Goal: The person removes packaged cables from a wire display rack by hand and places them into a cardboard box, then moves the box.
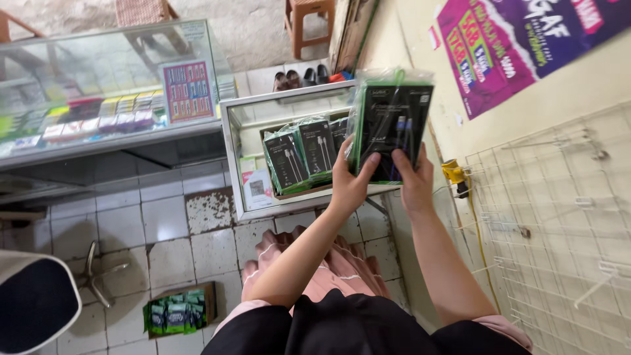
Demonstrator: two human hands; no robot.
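Overhead, clutching a stack of black cable packets point(392, 125) in left hand point(350, 181) and right hand point(415, 184); slick sleeves liable to slide apart and drop.

Both hands point(384, 181) grip black cable packets point(391, 125).

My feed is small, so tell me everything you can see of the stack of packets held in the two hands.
The stack of packets is a bundle of flat black packs in clear glossy sleeves with green trim, cables showing on the front one. It is held upright, tilted slightly, above the glass counter. The left hand grips its lower left edge, thumb across the front; the right hand holds the lower right corner.
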